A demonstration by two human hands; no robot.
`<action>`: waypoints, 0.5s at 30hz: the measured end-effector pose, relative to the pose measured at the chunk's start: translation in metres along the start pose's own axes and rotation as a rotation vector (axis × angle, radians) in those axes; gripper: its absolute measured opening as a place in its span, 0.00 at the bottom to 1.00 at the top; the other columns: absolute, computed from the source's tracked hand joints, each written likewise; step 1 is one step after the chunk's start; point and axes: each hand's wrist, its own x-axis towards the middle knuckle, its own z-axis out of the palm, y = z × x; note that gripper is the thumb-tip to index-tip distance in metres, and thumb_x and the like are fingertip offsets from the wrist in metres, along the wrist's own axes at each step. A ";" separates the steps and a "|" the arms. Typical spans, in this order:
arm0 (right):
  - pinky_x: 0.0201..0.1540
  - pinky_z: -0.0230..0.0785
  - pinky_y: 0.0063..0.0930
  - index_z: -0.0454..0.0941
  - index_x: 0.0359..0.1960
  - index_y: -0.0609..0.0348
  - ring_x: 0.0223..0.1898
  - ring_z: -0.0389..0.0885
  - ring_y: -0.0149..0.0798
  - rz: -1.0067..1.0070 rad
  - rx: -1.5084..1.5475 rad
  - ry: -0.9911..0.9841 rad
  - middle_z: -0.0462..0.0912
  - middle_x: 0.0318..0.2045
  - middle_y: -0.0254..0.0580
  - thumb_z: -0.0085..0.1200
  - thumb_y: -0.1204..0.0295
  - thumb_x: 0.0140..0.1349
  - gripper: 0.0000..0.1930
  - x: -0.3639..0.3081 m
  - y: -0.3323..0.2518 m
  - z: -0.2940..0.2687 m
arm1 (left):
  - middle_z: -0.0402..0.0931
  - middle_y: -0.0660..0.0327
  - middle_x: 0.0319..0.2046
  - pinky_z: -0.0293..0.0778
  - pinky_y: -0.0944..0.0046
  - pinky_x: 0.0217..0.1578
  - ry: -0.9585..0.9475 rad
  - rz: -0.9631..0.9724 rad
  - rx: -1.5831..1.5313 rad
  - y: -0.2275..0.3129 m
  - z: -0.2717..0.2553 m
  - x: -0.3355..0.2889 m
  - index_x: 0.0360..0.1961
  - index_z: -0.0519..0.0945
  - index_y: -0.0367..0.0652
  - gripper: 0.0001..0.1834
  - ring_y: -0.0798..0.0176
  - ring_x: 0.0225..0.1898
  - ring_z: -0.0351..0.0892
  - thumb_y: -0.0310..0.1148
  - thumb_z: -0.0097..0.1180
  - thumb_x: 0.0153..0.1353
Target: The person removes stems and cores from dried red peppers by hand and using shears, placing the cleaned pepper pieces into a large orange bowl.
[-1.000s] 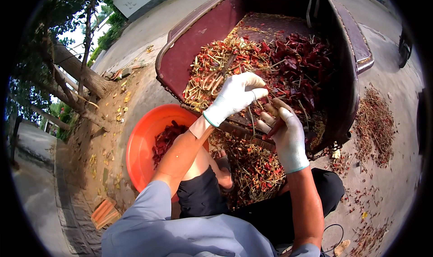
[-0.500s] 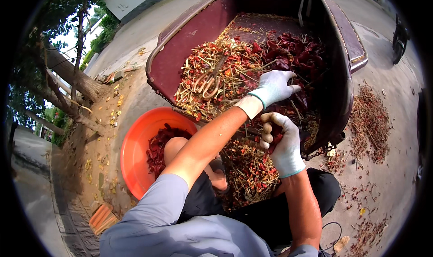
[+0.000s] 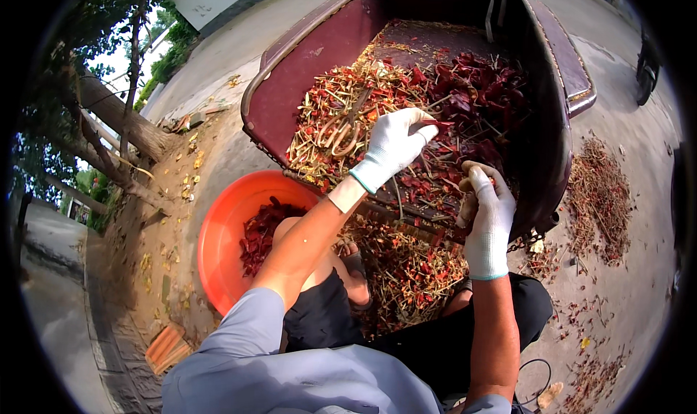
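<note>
My left hand [image 3: 396, 149], in a white knitted glove with a pale teal cuff, reaches over the cart bed. Its thumb and fingers pinch a dried red chili [image 3: 445, 124]. My right hand [image 3: 492, 221], gloved alike with stained fingertips, is curled near the bed's front edge; what lies inside its fingers is hidden. Beyond both hands, dark red dried chilies [image 3: 479, 94] are heaped in the bed. To their left lies a pile of pale stems and red bits [image 3: 341, 98], with metal scissors [image 3: 338, 134] resting on top.
The maroon cart bed [image 3: 279, 98] has raised side walls. An orange tub [image 3: 218, 247] holding dark red chilies stands left of my legs. Stems and scraps [image 3: 410, 276] lie between my feet, and another stem heap [image 3: 602, 196] is at right. Bricks [image 3: 167, 348] and trees are at left.
My left hand has drawn back leftward from the dark chilies and now pinches one. My right hand has shifted right and slightly up, its fingers still curled.
</note>
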 end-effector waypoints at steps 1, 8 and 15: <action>0.17 0.56 0.17 0.79 0.51 0.60 0.17 0.63 0.20 -0.051 -0.060 0.040 0.79 0.31 0.33 0.52 0.62 0.70 0.16 0.000 -0.002 0.000 | 0.85 0.58 0.32 0.79 0.68 0.38 -0.012 -0.004 -0.057 0.004 -0.008 -0.010 0.42 0.84 0.35 0.12 0.71 0.34 0.83 0.32 0.64 0.60; 0.16 0.59 0.18 0.78 0.52 0.58 0.15 0.63 0.21 0.150 -0.021 -0.122 0.72 0.21 0.28 0.54 0.60 0.70 0.17 -0.005 0.011 0.016 | 0.83 0.58 0.30 0.79 0.62 0.33 0.049 0.377 0.210 0.041 -0.014 -0.068 0.38 0.84 0.44 0.12 0.57 0.31 0.84 0.28 0.66 0.50; 0.14 0.56 0.16 0.73 0.43 0.57 0.16 0.65 0.20 0.234 0.077 -0.098 0.79 0.29 0.31 0.47 0.63 0.73 0.11 -0.004 0.015 0.009 | 0.86 0.60 0.37 0.78 0.68 0.42 -0.190 -0.118 -0.284 0.020 -0.018 -0.050 0.47 0.84 0.36 0.12 0.72 0.38 0.82 0.29 0.60 0.64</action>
